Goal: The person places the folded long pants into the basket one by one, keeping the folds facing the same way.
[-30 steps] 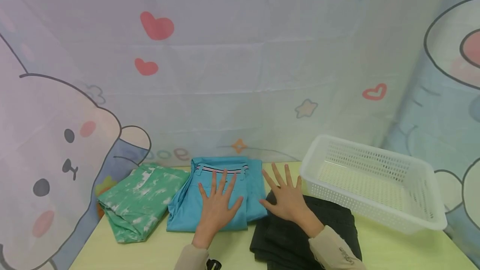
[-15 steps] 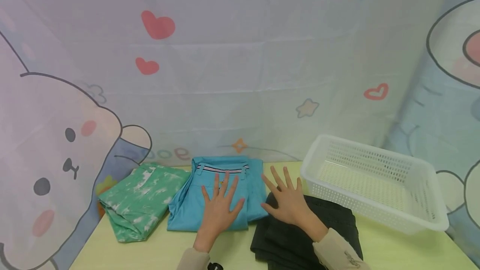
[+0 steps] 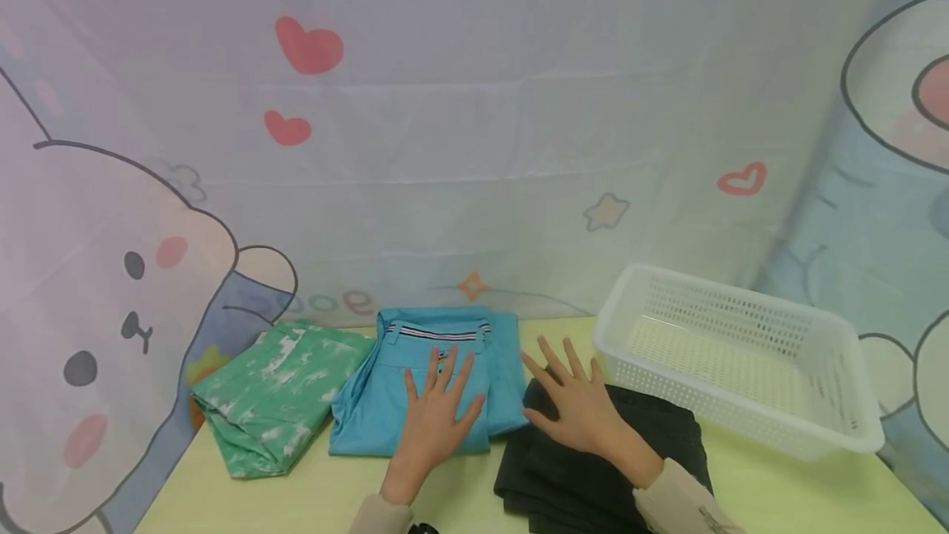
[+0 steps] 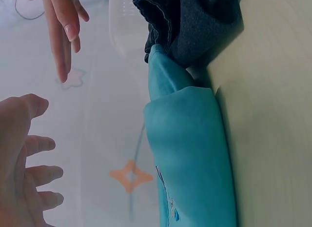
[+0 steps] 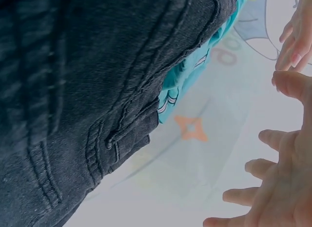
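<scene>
Both hands hover palm down with fingers spread, holding nothing. In the head view my left hand [image 3: 436, 419] is over the folded blue trousers [image 3: 371, 423], which show a striped inner waistband. My right hand [image 3: 582, 406] is over the folded black jeans [image 3: 563, 484]. The left wrist view shows a gap between the left hand [image 4: 19, 158] and the blue trousers [image 4: 190, 149]. In the right wrist view the right hand [image 5: 278, 183] is likewise apart from the black jeans [image 5: 87, 90], whose seams and belt loop show.
A folded green and white patterned garment [image 3: 278, 402] lies left of the blue trousers. A white perforated plastic basket [image 3: 741, 419] stands at the right of the yellow-green table [image 3: 200, 501]. A printed cloth backdrop [image 3: 474, 147] hangs directly behind the table.
Both hands have drawn slightly back toward the person and a little to the right, fingers still spread. The garments and the basket have not moved.
</scene>
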